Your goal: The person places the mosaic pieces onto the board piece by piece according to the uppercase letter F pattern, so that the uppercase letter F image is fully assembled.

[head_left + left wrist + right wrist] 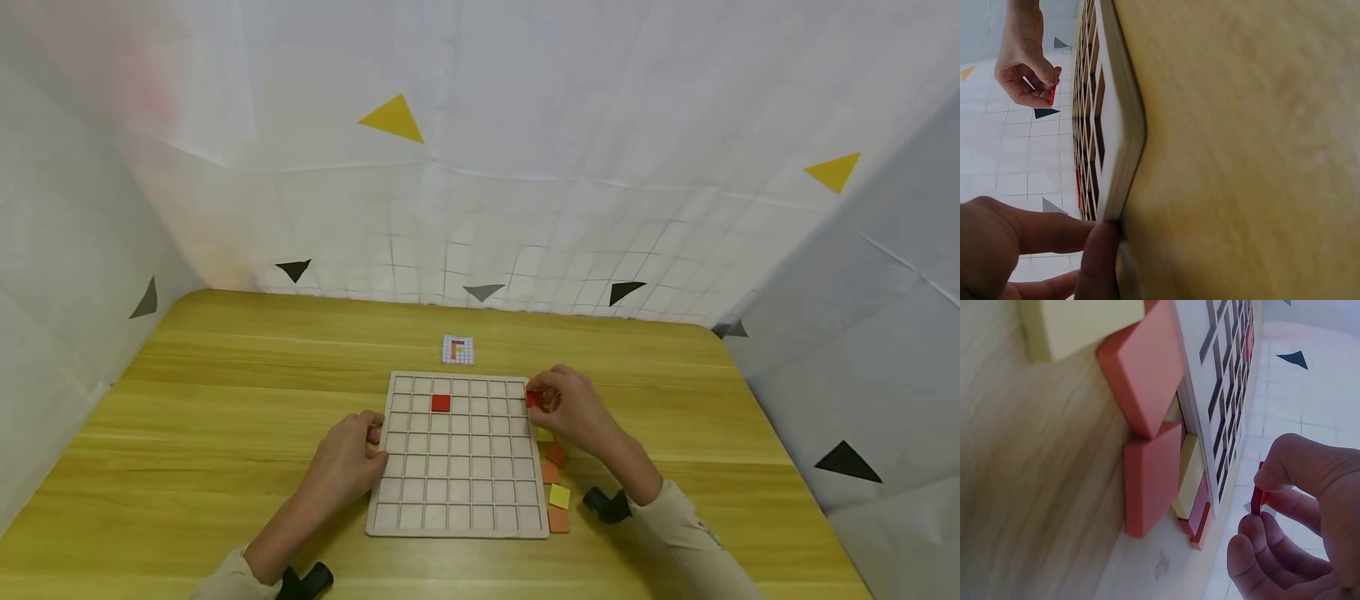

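A wooden grid board (459, 467) lies flat on the table. A red square tile (441, 403) fills one cell near its far edge. My left hand (348, 458) holds the board's left edge; its thumb and a finger meet the rim in the left wrist view. Above the board's far right edge, my right hand (577, 412) pinches another red tile (1257, 490) between thumb and fingers. This tile is raised off the surface, as the left wrist view shows. Along the right edge lie loose orange tiles (558, 521) and yellow tiles (559, 497).
A small card (458, 350) with a coloured grid pattern lies beyond the board. The wooden table (247, 367) is bounded by white sheets (525, 100) with yellow, black and grey triangles. More red and orange tiles (1201, 528) sit low by the board's edge.
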A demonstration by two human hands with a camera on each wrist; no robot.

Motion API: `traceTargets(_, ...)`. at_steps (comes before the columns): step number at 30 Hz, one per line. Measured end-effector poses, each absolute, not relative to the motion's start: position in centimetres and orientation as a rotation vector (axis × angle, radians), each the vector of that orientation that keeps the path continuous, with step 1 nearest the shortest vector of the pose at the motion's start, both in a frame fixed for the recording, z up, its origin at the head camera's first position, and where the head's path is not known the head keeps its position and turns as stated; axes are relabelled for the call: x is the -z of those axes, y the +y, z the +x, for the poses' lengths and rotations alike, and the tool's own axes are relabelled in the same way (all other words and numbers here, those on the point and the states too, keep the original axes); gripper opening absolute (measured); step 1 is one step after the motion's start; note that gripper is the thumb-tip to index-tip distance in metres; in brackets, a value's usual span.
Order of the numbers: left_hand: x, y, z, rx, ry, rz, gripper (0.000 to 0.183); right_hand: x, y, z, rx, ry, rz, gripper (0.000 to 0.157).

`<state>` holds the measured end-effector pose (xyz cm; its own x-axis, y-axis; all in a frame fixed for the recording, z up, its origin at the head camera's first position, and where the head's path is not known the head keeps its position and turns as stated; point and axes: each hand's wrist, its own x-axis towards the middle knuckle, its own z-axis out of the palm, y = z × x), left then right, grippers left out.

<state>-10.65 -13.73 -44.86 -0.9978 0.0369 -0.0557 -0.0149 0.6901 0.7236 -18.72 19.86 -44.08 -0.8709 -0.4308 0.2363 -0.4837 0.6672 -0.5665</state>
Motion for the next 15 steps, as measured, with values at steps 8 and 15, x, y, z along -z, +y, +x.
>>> traceTargets(8, 44.8, -13.7, -10.6, -1.208, 2.835, 0.028, 0.044, 44.2, 19.2, -18.7, -1.04, -2.8, 0.76, 0.023)
traceTargets(15, 44.8, -13.7, -10.6, -1.205, 2.838, 0.023, 0.045, 44.3, 18.3, -18.8, -1.047, -2.781, 0.772, 0.026)
